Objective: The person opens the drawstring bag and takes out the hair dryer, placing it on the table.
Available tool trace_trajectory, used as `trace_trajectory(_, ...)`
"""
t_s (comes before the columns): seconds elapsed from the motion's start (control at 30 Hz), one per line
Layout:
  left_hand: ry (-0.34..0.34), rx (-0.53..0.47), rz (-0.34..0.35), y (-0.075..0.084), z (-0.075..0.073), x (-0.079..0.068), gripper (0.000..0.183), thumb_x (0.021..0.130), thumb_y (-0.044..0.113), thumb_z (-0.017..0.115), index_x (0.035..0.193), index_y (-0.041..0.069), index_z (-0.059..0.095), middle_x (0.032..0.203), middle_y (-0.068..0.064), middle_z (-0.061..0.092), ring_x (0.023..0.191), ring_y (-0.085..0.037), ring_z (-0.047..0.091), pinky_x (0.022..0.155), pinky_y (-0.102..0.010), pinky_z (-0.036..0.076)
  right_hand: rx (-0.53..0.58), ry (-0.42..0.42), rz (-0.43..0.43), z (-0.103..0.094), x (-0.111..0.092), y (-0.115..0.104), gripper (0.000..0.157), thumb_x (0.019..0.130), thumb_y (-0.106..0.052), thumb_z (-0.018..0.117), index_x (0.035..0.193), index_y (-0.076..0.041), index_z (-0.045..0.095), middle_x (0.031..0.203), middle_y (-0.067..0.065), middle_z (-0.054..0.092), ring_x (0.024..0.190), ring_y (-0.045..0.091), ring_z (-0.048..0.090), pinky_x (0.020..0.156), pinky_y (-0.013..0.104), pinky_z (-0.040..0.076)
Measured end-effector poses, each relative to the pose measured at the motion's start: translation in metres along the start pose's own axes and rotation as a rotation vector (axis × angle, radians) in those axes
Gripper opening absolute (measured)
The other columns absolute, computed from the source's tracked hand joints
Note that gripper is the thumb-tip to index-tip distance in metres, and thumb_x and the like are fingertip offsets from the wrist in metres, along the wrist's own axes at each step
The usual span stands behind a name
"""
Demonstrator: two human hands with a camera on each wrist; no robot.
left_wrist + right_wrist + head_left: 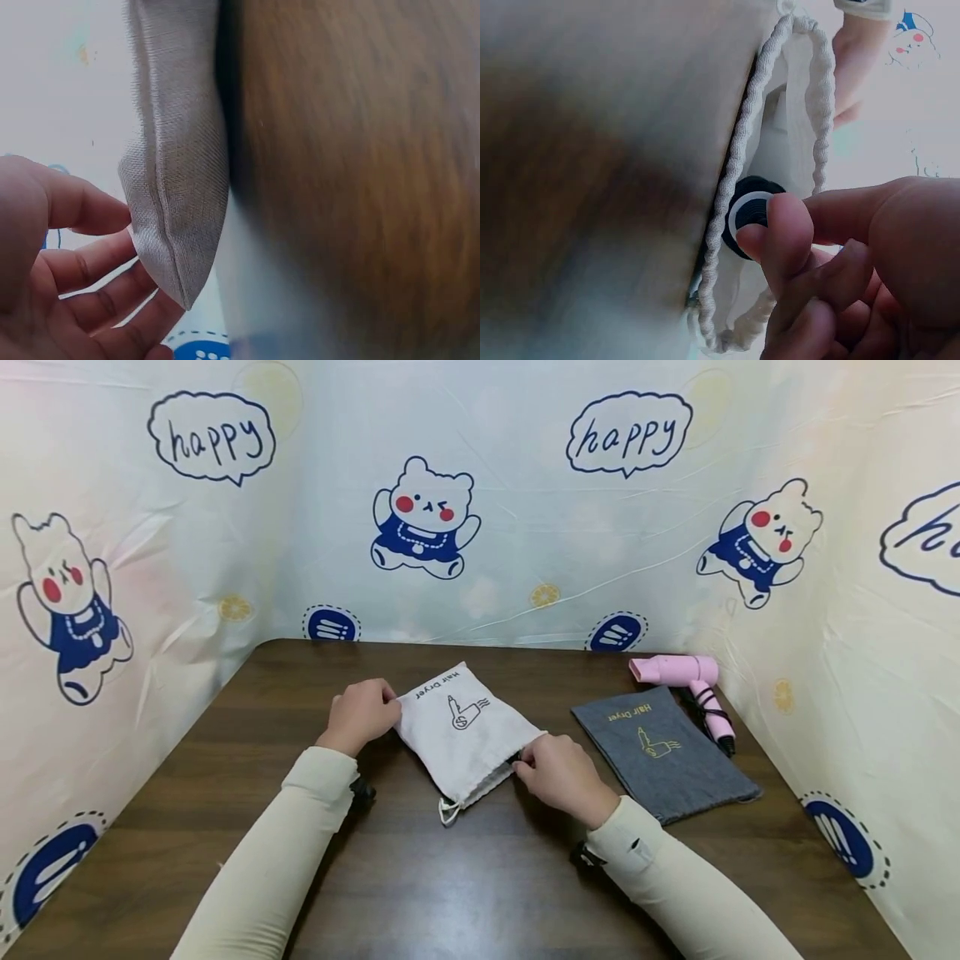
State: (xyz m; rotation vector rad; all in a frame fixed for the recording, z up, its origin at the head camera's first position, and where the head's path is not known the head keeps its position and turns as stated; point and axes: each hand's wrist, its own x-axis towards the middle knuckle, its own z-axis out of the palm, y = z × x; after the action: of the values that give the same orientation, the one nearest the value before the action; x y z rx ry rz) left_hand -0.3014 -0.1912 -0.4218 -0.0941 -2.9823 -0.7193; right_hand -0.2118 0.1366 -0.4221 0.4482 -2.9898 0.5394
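Note:
A white drawstring bag [480, 739] printed "Hair Dryer" lies on the table, its mouth toward the person. My left hand [363, 714] pinches the bag's far left corner, thumb on one side and fingers on the other in the left wrist view. At the mouth, my right hand [566, 777] has its fingers curled at the round black end [762, 185] of a pale hair dryer inside. In the right wrist view the scalloped opening [735, 161] gapes around it. Most of the dryer is hidden by the cloth.
To the right lies a flat dark grey bag [675, 777], also printed "Hair Dryer". Beyond it rests a pink hair dryer [671, 670] with a black cord around its handle. A patterned curtain [510, 527] encloses the brown wooden table [450, 877].

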Motion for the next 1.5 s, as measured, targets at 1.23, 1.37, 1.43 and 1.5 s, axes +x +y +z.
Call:
trace_trajectory(1.23, -0.186, -0.447, -0.265, -0.021, 0.005, 0.006, 0.032, 0.105, 0.033, 0.053, 0.102, 0.004, 0.067, 0.102, -0.011, 0.056, 0.089, -0.027, 0.053, 0.073, -0.037, 0.044, 0.034, -0.027, 0.058, -0.004, 0.005, 0.016, 0.026, 0.092, -0.033, 0.074, 0.068, -0.028, 0.067, 0.063, -0.008, 0.058, 0.057, 0.015, 0.053, 0.052, 0.034, 0.041)
trace_trajectory(1.37, -0.189, -0.447, -0.275, -0.022, 0.006, 0.007, 0.032, 0.105, 0.033, 0.054, 0.102, 0.004, 0.067, 0.102, -0.011, 0.056, 0.089, -0.026, 0.053, 0.073, -0.036, 0.044, 0.036, -0.038, 0.062, -0.003, 0.004, 0.016, 0.025, 0.092, -0.033, 0.074, 0.069, -0.028, 0.068, 0.065, -0.008, 0.059, 0.057, 0.014, 0.053, 0.052, 0.033, 0.042)
trace_trajectory(1.43, -0.192, -0.448, -0.277, -0.021, 0.006, 0.007, 0.031, 0.105, 0.032, 0.054, 0.099, 0.005, 0.066, 0.1, -0.011, 0.055, 0.088, -0.026, 0.053, 0.073, -0.036, 0.043, 0.032, -0.039, 0.059, -0.003, 0.004, 0.016, 0.026, 0.093, -0.033, 0.074, 0.068, -0.028, 0.067, 0.064, -0.007, 0.058, 0.057, 0.014, 0.053, 0.051, 0.033, 0.042)
trace_trajectory(1.5, -0.191, -0.451, -0.276, -0.021, 0.006, 0.007, 0.031, 0.105, 0.032, 0.054, 0.094, 0.005, 0.065, 0.099, -0.01, 0.054, 0.087, -0.026, 0.052, 0.073, -0.036, 0.043, 0.027, -0.032, 0.054, -0.004, 0.003, 0.017, 0.027, 0.092, -0.032, 0.074, 0.066, -0.028, 0.066, 0.064, -0.007, 0.058, 0.057, 0.014, 0.053, 0.051, 0.033, 0.041)
